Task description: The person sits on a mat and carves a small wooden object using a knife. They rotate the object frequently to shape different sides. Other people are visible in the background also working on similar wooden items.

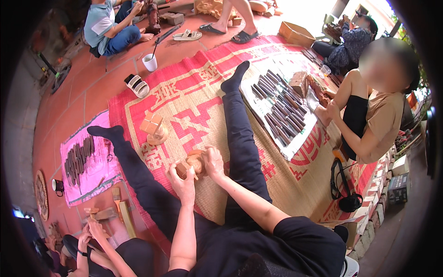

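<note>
Between my outstretched legs I hold a small light-brown wood carving [195, 162], with rounded forms and a squarish block at one end. My left hand [182, 179] is closed round the block end. Against the carving's right side, my right hand [213, 162] has its fingers curled and pressed together. Whether a small thing is pinched in them is hidden. Beyond my left hand, on the mat, stands another pale wood carving [157, 131] with a square block on top and a rounded lower part.
A red and tan woven mat [184, 99] lies under me. At right, a white cloth [295, 150] bears rows of dark-handled carving tools [281, 104]; a pink cloth [99, 187] at left bears more. A seated person [378, 111] is at right, others lower left and far off.
</note>
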Available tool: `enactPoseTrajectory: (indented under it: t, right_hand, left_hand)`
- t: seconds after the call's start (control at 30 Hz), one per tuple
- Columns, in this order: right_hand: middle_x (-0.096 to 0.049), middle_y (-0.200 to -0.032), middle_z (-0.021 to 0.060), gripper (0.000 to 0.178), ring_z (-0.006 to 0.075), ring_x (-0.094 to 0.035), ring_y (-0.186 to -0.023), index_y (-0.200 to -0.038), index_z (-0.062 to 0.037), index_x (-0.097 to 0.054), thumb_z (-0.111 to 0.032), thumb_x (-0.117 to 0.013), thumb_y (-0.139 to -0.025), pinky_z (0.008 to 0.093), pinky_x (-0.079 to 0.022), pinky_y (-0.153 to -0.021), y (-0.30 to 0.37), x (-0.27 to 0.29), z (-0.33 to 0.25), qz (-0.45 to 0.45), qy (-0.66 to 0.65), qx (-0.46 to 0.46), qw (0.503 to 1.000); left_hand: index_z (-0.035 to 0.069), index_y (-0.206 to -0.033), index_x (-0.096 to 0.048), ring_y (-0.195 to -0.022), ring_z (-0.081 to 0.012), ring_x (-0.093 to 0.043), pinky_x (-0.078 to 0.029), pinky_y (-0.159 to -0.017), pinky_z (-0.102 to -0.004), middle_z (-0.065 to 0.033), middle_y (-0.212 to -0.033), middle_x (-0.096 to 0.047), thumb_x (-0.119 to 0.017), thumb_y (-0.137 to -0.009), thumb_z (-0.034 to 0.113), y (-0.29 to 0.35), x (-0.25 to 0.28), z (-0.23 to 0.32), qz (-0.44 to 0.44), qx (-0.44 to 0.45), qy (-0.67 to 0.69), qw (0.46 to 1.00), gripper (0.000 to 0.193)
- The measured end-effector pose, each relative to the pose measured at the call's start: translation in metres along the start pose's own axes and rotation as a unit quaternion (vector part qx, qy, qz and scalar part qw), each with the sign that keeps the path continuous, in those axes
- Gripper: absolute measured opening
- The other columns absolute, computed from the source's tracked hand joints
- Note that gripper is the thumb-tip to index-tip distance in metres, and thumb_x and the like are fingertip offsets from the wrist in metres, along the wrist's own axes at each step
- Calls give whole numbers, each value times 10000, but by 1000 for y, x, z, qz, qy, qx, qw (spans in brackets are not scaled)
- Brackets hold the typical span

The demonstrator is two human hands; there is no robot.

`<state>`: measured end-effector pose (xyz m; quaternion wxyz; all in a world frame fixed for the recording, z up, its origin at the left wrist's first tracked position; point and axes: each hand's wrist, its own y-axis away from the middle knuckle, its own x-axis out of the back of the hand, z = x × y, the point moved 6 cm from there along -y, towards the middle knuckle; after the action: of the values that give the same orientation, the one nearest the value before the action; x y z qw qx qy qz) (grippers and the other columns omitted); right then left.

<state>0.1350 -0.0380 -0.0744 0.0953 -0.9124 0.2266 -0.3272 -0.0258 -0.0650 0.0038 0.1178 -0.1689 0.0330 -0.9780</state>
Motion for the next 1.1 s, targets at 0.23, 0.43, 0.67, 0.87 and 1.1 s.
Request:
enactPoseTrajectory:
  t: [0.23, 0.43, 0.67, 0.87, 1.1]
  right_hand:
    - [-611, -1146, 188, 229, 386, -585, -1007, -1077, -41, -557, -148, -637, -892, 453, -476, -880, 13, -3, -21, 20, -48, 38, 998]
    - [-604, -1152, 185, 255, 389, -576, -1035, -1084, -25, -544, -128, -660, -882, 459, -475, -888, 5, 0, -11, 8, -10, 42, 999]
    - [-594, -1188, 186, 174, 379, -570, -1049, -1038, -14, -537, -113, -605, -912, 461, -447, -906, 14, 2, -24, 20, -41, 37, 998]
    - [-593, -1187, 178, 179, 381, -573, -1040, -1033, -7, -534, -92, -616, -899, 472, -452, -912, 12, 7, -14, 9, -17, 29, 999]
    - [-593, -1167, 178, 177, 375, -571, -1037, -1013, -10, -530, -140, -612, -926, 472, -451, -887, 12, 1, -3, 37, 0, 24, 999]
  left_hand:
    - [64, -1211, -539, -1136, -354, -533, -451, -964, -445, -179, -1211, -468, -757, -801, 238, -3, -1, 3, 3, -8, -22, 1000, 496]
    - [27, -1201, -542, -1114, -294, -505, -421, -982, -413, -150, -1174, -465, -744, -802, 208, -2, 3, 5, 15, -5, -26, 1000, 483]
    - [43, -1182, -550, -1109, -340, -526, -439, -971, -442, -168, -1162, -488, -755, -780, 200, -4, 0, 6, 17, -19, -30, 999, 477]
    - [45, -1189, -546, -1120, -337, -519, -433, -984, -438, -168, -1173, -480, -751, -788, 201, -4, 1, 7, 19, -10, -22, 1000, 476]
    - [45, -1180, -545, -1109, -343, -522, -437, -973, -445, -174, -1166, -480, -761, -784, 200, -6, -3, 6, 15, -30, -28, 999, 478]
